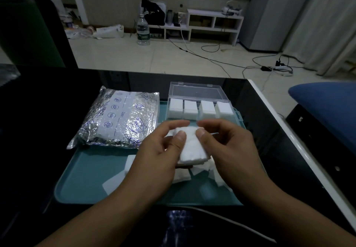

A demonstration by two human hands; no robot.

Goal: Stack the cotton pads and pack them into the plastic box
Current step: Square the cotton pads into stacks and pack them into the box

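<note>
Hands, left (154, 156) and right (229, 150), each grip pinching a soft square cotton-pad stack (192, 148).

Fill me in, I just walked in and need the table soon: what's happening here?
A person is stacking cotton pads. Both hands, left hand and right hand, pinch a small stack of pads above a teal tray. Loose pads lie on it. The open plastic box already holds four stacks.

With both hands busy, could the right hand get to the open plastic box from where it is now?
Probably yes. The plastic box lies open just beyond the right hand, with nothing between them. But that hand and the left hand both pinch the stack of cotton pads, so it would carry or release that first.
</note>
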